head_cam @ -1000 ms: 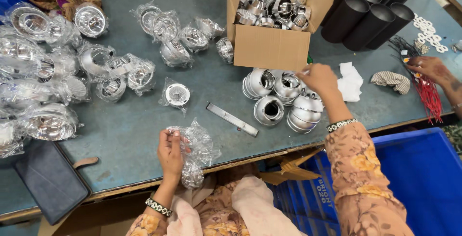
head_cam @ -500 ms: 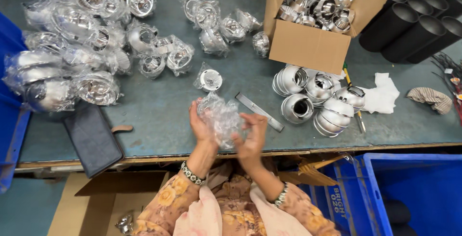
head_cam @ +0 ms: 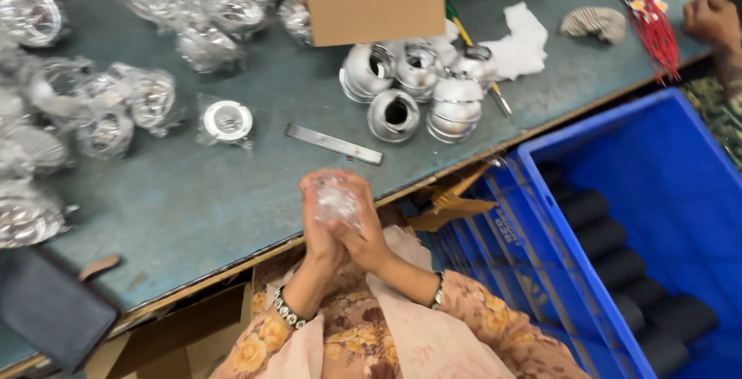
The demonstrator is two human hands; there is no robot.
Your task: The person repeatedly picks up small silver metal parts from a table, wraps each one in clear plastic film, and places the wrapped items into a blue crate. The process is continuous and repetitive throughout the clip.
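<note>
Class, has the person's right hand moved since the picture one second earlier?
Yes. The right hand left the bare metal reflectors and came back to the table edge, meeting the left hand.

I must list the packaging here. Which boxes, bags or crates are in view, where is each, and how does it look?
Cardboard box: table's far edge, brown, plain side.
Clear plastic bags: table's left part, wrapping shiny silver parts.
Small clear bag: crumpled between left hand and right hand.
Blue plastic crate: right of table, holding black tubes.
</note>
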